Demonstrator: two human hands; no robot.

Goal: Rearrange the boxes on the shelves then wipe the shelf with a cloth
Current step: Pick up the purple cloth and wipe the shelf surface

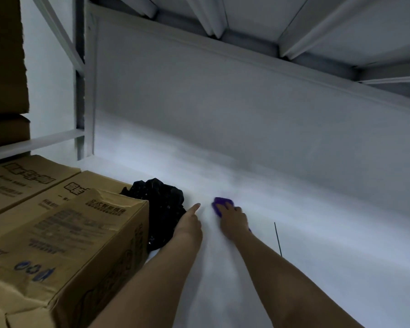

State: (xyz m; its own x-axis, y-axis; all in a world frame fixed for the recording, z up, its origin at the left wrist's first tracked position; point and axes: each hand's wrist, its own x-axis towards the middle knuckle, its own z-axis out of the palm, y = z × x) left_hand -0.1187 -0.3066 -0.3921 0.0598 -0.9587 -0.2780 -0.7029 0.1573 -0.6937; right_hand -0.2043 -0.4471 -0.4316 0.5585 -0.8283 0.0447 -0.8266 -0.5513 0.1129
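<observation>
A right hand (232,218) presses a purple cloth (219,204) flat on the white shelf (294,233) to wipe it, while the left hand (191,215), fingers straight and empty, rests alongside; cardboard boxes (64,233) sit pushed toward the shelf's left end beside a black bag (161,204), apparently to free the surface.

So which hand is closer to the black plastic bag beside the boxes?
The left. The left hand lies flat on the shelf right beside the black plastic bag, nearly touching it. The right hand presses the purple cloth farther right, apart from it.
</observation>
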